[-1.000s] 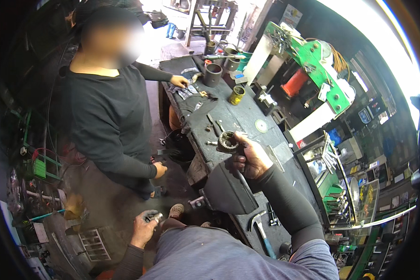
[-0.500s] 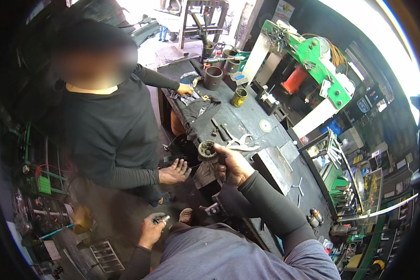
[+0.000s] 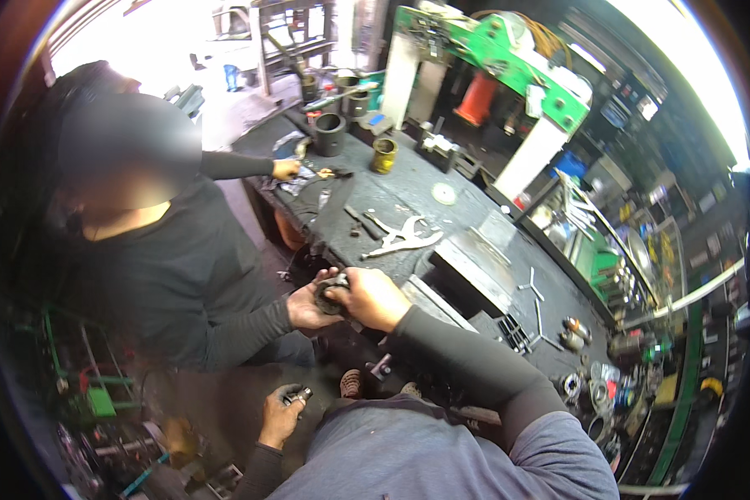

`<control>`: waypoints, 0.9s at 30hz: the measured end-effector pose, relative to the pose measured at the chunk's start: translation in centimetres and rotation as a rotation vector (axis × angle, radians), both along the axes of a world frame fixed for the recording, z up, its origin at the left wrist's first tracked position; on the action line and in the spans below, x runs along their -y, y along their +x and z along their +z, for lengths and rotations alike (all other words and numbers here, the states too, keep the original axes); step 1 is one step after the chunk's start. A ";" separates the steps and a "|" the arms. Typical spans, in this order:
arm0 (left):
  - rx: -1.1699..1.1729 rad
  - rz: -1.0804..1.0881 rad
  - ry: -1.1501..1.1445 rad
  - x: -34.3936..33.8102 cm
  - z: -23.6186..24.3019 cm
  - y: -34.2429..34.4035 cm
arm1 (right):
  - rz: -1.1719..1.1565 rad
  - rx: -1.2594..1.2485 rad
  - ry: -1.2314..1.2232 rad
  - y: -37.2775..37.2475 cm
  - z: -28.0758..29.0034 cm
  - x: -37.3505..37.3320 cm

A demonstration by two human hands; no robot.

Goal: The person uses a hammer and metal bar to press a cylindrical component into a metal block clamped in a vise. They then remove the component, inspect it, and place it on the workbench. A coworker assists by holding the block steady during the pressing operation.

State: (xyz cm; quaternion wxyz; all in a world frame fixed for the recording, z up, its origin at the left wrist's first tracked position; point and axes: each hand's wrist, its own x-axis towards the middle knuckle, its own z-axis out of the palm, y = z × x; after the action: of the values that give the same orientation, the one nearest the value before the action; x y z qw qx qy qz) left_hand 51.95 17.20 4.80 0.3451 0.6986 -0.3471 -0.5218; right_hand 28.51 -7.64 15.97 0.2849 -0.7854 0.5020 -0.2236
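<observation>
My right hand (image 3: 377,300) is closed on a dark toothed gear (image 3: 328,302). The gear is at the open palm of a co-worker's hand (image 3: 305,312), to the left of my fingers, which partly cover it. Low in the view, beside my body, my left hand (image 3: 280,418) is closed round a small shiny metal piece (image 3: 306,393); only its end shows, so its kind is unclear. The co-worker's other hand (image 3: 286,170) rests at the far left edge of the dark workbench (image 3: 408,200), near some crumpled wrapping.
Locking pliers (image 3: 404,237) and a yellow can (image 3: 384,156) sit on the bench, with a dark metal cylinder (image 3: 330,135) farther back. A metal block (image 3: 475,265) lies near its front edge. A green press frame (image 3: 508,58) rises behind. The co-worker (image 3: 175,275) stands at my left.
My right hand has brought the gear left and down to the co-worker's palm, which now meets it. The view has shifted, and my left hand still grips the metal piece.
</observation>
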 end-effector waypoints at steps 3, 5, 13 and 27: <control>-0.129 -0.055 -0.002 0.8 -0.6 -0.8 | 0.211 -0.013 -0.199 -0.3 0.1 0.1; -0.286 -0.085 0.026 1.5 -0.8 -1.6 | 0.355 -0.174 -0.302 -1.0 -0.6 0.2; 0.015 -0.752 -0.308 4.5 -0.8 -6.0 | -0.092 0.438 -0.159 -7.1 5.2 -9.5; -1.460 -0.479 0.095 -8.5 2.3 -44.5 | -0.482 0.341 -0.383 -36.7 -1.8 -41.1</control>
State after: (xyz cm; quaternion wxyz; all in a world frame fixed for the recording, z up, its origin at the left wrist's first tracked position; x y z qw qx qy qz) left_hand 7.47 25.67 7.07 0.3339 0.0969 -0.1502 -0.9255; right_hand -8.19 33.41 14.12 0.1510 -0.6349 0.5670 -0.5026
